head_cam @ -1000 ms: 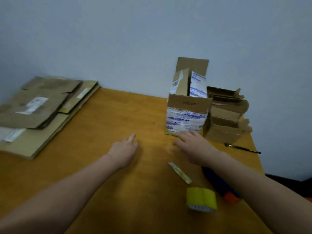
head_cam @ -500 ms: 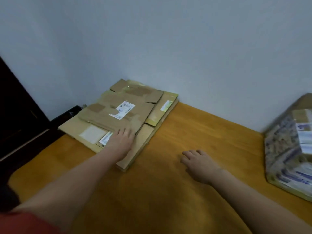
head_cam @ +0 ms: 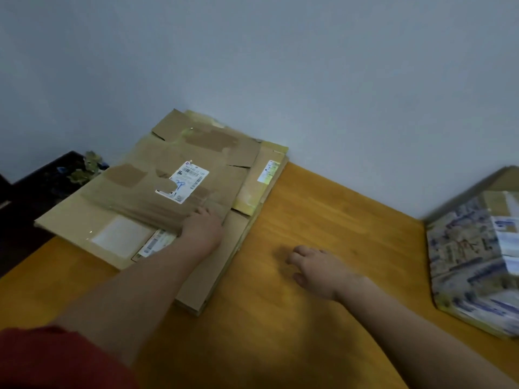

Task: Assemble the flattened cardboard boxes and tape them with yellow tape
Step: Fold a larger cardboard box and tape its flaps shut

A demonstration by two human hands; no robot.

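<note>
Left hand [head_cam: 202, 229] sits on the top flattened box [head_cam: 168, 164] of the stack [head_cam: 196, 290] at the table's [head_cam: 280, 346] far-left corner; gripping or just pressing, I cannot tell. Right hand [head_cam: 320, 272] rests on the wood, loosely curled, empty. Best catch one near edge and lift one sheet only.

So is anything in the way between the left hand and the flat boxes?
No, nothing visible. The left hand already touches the top of the stack of flat boxes. Beside it on the table, only the right hand rests where a box could be pulled.
</note>
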